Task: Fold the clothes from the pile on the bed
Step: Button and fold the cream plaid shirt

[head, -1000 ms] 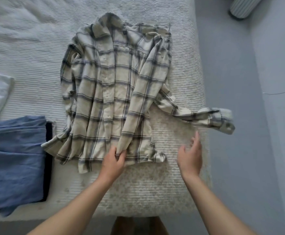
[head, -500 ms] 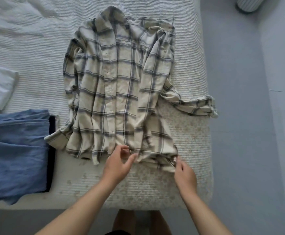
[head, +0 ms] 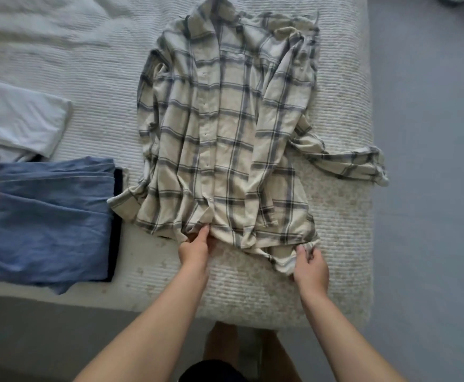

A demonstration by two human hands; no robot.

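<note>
Lying at the left of the bed (head: 93, 45), a white folded garment (head: 18, 119) sits beyond blue folded trousers (head: 51, 216). Right of them spreads the cream plaid shirt (head: 225, 128), buttoned, collar far, one sleeve trailing off the right edge. The left hand (head: 195, 248) pinches its near hem at the placket; the right hand (head: 311, 267) grips the hem's right corner.

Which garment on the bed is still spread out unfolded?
The plaid shirt, lying open in the middle with both hands at its hem. The blue garment and white garment to its left are already folded.
</note>
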